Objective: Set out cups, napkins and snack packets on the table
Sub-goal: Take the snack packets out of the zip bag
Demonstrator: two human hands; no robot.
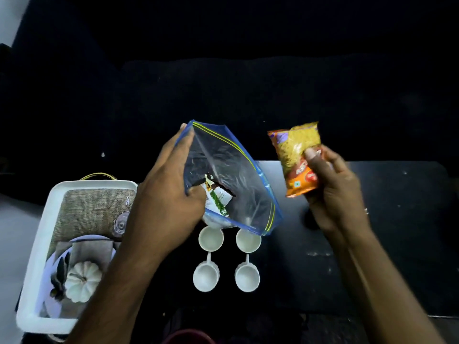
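My left hand grips a clear zip bag with a blue and yellow seal, held open above the black table. A white and green snack packet lies inside the bag near my thumb. My right hand holds an orange and yellow snack packet up to the right of the bag. Several white cups sit on the table below the bag, in two rows: one, another, and a nearer one.
A white tray with a printed picture of a pumpkin and plate sits at the left, partly under my left forearm. The background beyond the table is dark. A maroon object shows at the bottom edge.
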